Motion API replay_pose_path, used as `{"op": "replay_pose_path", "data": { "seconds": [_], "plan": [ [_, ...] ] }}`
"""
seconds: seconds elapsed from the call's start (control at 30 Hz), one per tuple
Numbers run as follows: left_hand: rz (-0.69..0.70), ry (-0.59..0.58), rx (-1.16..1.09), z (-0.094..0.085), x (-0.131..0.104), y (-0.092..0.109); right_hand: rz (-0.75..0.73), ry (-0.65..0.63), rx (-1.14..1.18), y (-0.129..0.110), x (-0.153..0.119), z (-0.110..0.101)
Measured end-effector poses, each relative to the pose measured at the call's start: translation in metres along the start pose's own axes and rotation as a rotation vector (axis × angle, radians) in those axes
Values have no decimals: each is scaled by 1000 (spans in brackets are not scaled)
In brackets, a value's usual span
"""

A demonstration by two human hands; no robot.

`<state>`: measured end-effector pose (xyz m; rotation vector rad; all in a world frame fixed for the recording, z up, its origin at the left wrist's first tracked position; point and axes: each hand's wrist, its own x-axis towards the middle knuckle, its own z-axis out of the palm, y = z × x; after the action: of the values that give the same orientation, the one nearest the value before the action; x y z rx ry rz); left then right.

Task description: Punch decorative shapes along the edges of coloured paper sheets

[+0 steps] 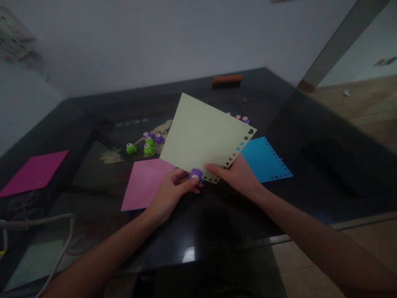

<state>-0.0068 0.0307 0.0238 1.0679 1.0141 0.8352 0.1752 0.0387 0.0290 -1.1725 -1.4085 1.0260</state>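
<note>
A pale yellow sheet of paper [206,128] is held up at a slant above the table, with star and heart holes cut along its right and lower edges. My right hand [237,171] pinches the sheet near its lower corner, thumb on top. At the lower edge, my left hand [173,188] grips a small purple craft punch [196,174], its thumb on the white button; the punch sits at the paper's edge. Beneath lie a pink sheet [144,184] and a blue sheet [266,161] with punched holes along its right edge.
Several green and purple punches [149,148] stand left of the yellow sheet; more punches [245,120] show behind it. A magenta sheet [35,171] lies far left. A brown roll [228,79] is at the table's back edge. A white cable [70,238] curves at lower left.
</note>
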Motion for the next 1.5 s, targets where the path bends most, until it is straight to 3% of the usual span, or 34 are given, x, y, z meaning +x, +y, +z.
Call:
{"op": "replay_pose_path", "data": {
  "seconds": [0.23, 0.57, 1.5],
  "plan": [
    [14, -9, 7, 1, -1, 1, 35, 24, 95, 1, -3, 8],
    [41, -14, -15, -1, 1, -2, -42, 82, -33, 5, -1, 10],
    [36, 18, -6, -1, 3, -4, -43, 118, -110, 10, -2, 11]
  ]
}}
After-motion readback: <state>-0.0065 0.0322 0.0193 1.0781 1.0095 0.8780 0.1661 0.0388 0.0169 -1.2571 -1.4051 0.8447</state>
